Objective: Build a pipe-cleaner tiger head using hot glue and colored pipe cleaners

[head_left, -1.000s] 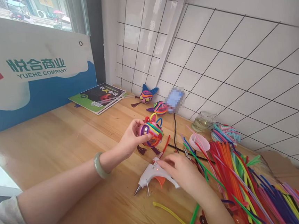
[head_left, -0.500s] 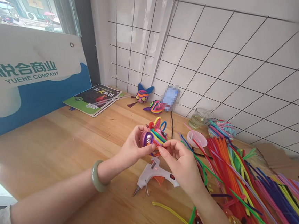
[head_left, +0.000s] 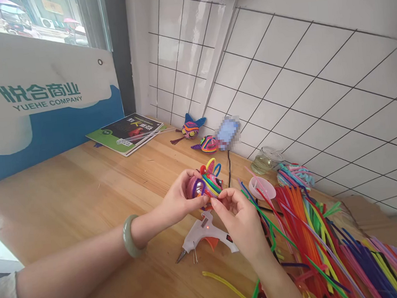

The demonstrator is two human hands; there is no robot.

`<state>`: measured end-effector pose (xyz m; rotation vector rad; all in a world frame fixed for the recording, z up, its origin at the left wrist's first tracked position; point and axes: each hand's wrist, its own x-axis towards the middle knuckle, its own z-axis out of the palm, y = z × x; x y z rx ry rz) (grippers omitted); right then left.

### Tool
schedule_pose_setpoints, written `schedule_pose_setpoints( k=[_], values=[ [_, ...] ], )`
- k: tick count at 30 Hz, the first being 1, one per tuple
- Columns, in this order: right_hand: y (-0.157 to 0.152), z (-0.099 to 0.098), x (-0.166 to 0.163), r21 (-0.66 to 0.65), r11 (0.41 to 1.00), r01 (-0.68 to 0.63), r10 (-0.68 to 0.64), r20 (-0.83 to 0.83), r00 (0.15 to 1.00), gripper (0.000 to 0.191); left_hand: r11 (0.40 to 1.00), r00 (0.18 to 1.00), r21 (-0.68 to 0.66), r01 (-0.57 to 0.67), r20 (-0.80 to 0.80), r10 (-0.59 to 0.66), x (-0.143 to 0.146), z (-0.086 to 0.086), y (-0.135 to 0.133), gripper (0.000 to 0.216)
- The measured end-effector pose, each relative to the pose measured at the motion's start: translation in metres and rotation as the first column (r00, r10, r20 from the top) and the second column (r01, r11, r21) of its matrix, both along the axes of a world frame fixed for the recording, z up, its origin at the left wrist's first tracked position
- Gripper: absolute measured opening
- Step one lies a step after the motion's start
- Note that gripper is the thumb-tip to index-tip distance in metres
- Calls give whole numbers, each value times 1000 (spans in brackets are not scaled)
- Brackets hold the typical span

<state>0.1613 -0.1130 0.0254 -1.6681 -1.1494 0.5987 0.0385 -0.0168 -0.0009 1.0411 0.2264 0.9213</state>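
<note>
Head view: ball (head_left: 206, 184) held by left hand (head_left: 182, 197) is worked two-handed. Right hand (head_left: 240, 217), brought from glue gun (head_left: 196, 232), is narrowed beside it, grip unclear.

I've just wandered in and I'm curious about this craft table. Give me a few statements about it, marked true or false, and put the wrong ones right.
1. The left hand holds a striped ornament. True.
2. The glue gun is in the right hand. False: the glue gun lies on the table.
3. A pale green bangle is on the left wrist. True.
4. The booklet stands upright against the tiles. False: the booklet lies flat on the table.
5. Bundles of fuzzy stems in many colours lie to the person's right. True.
</note>
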Motion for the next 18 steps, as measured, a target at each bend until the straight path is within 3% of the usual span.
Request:
schedule_pose_setpoints(
  k=[9,18],
  values=[
    [-1,0,1,5,1000,7,-8,31,999,19,1000,999,9,-1,-37,2,0,-1,-1,43],
    [-1,0,2,8,1000,12,-13,47,999,20,1000,996,20,-2,-84,4,-6,0,0,30]
  ],
)
